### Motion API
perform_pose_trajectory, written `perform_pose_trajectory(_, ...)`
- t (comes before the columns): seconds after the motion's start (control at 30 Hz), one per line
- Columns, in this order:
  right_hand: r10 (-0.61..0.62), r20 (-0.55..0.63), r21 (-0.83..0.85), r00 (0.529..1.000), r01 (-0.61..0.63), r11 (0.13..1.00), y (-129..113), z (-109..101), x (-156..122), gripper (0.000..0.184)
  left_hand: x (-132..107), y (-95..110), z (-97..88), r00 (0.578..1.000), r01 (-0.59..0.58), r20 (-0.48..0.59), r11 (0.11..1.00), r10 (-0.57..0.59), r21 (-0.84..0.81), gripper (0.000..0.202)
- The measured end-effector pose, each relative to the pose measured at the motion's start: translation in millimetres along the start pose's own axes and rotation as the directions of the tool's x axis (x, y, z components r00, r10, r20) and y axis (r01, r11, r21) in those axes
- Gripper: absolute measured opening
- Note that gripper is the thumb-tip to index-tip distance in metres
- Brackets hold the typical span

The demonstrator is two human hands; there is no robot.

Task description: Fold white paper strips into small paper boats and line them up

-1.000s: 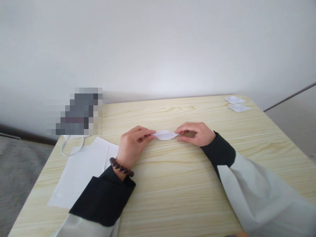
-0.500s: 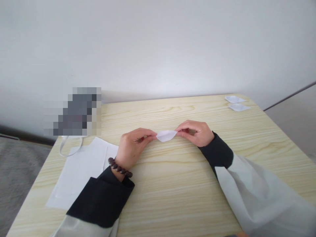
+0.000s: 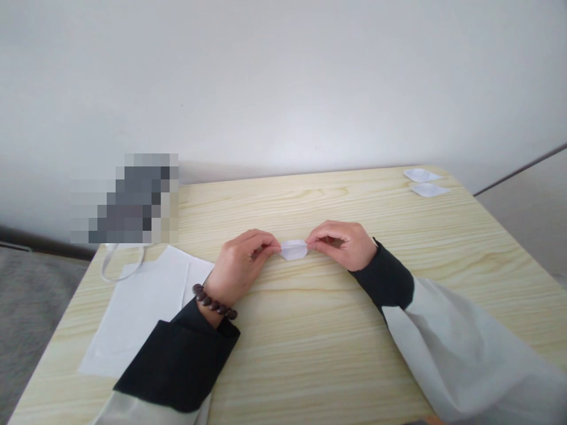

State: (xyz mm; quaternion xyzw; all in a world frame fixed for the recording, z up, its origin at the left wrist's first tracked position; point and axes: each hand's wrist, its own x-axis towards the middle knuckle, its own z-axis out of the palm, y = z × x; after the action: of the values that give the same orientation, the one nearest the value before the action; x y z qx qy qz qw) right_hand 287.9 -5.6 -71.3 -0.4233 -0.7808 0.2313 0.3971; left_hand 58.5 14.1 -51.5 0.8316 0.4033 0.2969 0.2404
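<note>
Between my two hands is a small folded white paper boat (image 3: 294, 250), its middle opened out into a shallow hollow. My left hand (image 3: 243, 260), with a dark bead bracelet at the wrist, pinches the boat's left tip between thumb and fingers. The right tip is pinched the same way by my right hand (image 3: 343, 243). Both fingertips cover the ends of the paper. Two similar folded paper boats (image 3: 422, 175) lie at the far right corner of the table.
White paper sheets (image 3: 137, 307) lie at the left, partly under my left forearm. Behind them a blurred-out dark object (image 3: 128, 198) stands near the wall, with a white cable loop (image 3: 106, 265) beside it. The wooden table (image 3: 301, 342) meets a white wall at the back.
My hands have come slightly closer together and a little lower, the right one shifting left. The paper boat's middle now shows a wider hollow with a visible rim.
</note>
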Motion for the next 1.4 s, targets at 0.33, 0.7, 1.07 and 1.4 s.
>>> perform_pose_trajectory(0.33, -0.012, -0.071, 0.001, 0.997, 0.012, 1.000, 2.8, -1.2, 0.3, 0.009, -0.2, -1.8, -1.9, 0.994, 0.104, -0.037, 0.994, -0.106, -0.046, 0.020)
perform_pose_trajectory(0.7, 0.012, -0.048, -0.070, 0.999, -0.015, 0.997, 11.0, -6.4, -1.2, 0.020, -1.2, -5.1, -1.5, 1.000, 0.009, 0.018, 0.999, -0.010, 0.042, 0.028)
perform_pose_trajectory(1.07, -0.109, -0.009, -0.078, 0.994, 0.108, 0.991, 5.9, -5.2, 1.8, 0.012, -1.5, -4.2, 0.3, 0.999, -0.037, 0.041, 0.999, 0.036, 0.029, 0.023)
perform_pose_trajectory(1.4, -0.154, 0.044, -0.190, 0.987, 0.159, 0.969, -11.5, 12.1, 0.7, 0.023, -2.8, -3.8, 4.1, 0.989, -0.141, 0.054, 0.986, 0.137, 0.089, 0.016)
